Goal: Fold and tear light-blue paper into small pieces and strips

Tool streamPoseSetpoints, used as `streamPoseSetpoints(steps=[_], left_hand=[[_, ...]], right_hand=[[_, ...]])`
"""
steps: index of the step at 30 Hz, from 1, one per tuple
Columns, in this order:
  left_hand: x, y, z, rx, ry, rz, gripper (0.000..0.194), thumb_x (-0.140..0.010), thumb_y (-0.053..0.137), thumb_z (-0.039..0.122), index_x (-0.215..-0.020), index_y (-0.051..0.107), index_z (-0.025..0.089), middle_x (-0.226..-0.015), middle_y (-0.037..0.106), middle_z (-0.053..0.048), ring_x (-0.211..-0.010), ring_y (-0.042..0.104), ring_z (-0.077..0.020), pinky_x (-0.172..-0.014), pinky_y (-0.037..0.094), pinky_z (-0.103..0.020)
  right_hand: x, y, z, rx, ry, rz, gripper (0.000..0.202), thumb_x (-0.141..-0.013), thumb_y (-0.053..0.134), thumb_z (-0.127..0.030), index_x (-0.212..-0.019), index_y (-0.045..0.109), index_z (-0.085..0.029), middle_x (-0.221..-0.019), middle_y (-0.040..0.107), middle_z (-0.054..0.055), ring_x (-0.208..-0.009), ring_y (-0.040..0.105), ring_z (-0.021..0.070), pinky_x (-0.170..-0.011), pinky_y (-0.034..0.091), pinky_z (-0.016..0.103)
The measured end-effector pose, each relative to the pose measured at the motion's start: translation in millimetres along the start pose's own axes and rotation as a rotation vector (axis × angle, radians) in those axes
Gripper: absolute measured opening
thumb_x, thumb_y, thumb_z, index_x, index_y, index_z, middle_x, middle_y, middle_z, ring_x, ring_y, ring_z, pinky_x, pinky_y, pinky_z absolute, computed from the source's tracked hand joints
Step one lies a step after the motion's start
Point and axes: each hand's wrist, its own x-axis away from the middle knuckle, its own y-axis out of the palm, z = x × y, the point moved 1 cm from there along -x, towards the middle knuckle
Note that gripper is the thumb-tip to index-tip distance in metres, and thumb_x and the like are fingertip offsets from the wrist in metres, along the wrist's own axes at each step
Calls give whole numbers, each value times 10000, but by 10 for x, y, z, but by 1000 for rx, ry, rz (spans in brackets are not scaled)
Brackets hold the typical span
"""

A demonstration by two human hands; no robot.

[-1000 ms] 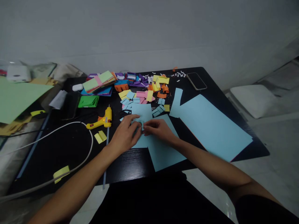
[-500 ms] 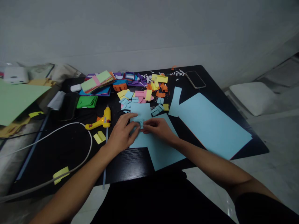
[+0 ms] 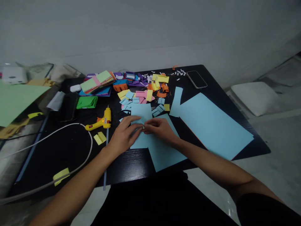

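Both of my hands meet over light-blue sheets near the middle of the black table. My left hand [image 3: 125,133] pinches a small light-blue paper piece [image 3: 143,121] between thumb and fingers. From the other side, the fingertips of my right hand [image 3: 160,128] close on the same piece, whose lower part they hide. Beneath the hands lies a light-blue paper sheet [image 3: 138,142], overlapping a second light-blue sheet [image 3: 166,157] under my right wrist. Folded blue paper pieces [image 3: 158,110] lie just beyond the hands.
A yellow glue gun [image 3: 102,121] lies left of my left hand, near a white cable [image 3: 91,141]. Large blue sheets [image 3: 213,125] and a phone [image 3: 197,79] are at the right. Colored paper stacks [image 3: 98,82] and scraps line the back. A black table [image 3: 131,164] bears everything.
My fingertips have shifted slightly around the small blue paper piece, and the left fingers have drawn closer to the right ones. The things on the table stay where they were.
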Motion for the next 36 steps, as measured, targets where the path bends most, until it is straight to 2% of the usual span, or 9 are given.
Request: streamPoseSetpoints(steps=[7, 14, 19, 23, 27, 31, 36], left_hand=[[-6, 15, 25, 14, -61, 45, 36, -977, 661, 177, -997, 666, 206, -1221, 706, -111, -1112, 679, -232, -966, 577, -432], [-6, 26, 29, 30, 62, 58, 162, -969, 666, 133, -1107, 692, 212, -1254, 701, -124, -1181, 671, -248, -1005, 570, -445], [-18, 17, 40, 29, -47, 64, 47, -960, 679, 156, -983, 682, 197, -1211, 705, -119, -1122, 685, -238, -975, 575, -430], [-21, 21, 52, 98, -141, 39, 34, -965, 661, 171, -938, 657, 193, -1200, 702, -110, -1110, 690, -223, -968, 572, -409], [-21, 21, 53, 110, -163, 54, 55, -959, 661, 176, -908, 644, 191, -1186, 701, -108, -1090, 690, -216, -942, 570, -386], [-22, 9, 32, 104, -172, 63, 89, -952, 658, 187, -869, 625, 192, -1187, 699, -102, -1090, 688, -220, -949, 562, -384], [-13, 6, 0, 95, -177, 49, 82, -965, 646, 196, -888, 619, 193, -1202, 693, -104, -1096, 681, -221, -942, 562, -378]], right_hand=[[-16, 11, 29, 17, -29, 18, 327, -676, 929, -396, -820, 750, -163, -748, 770, 31, -708, 776, 178, -784, 671, 360], [-12, 1, 25, 24, -20, 24, 316, -695, 919, -396, -840, 756, -167, -748, 773, 35, -720, 778, 185, -788, 674, 367], [-10, 10, 26, 24, -25, 17, 308, -709, 913, -390, -840, 753, -162, -778, 774, 46, -752, 785, 200, -820, 670, 394], [-1, 13, 17, 60, -48, 5, 339, -657, 932, -362, -874, 763, -164, -802, 785, 37, -779, 782, 199, -848, 650, 390], [0, 1, 24, 97, -72, 24, 331, -635, 925, -307, -886, 769, -160, -780, 790, 31, -766, 776, 201, -847, 631, 382], [-6, -9, 34, 100, -86, 62, 346, -619, 936, -321, -875, 764, -165, -766, 785, 34, -743, 773, 211, -809, 634, 385], [-16, -7, 44, 105, -94, 50, 344, -608, 943, -341, -844, 754, -177, -737, 775, 27, -718, 767, 204, -793, 636, 387]])
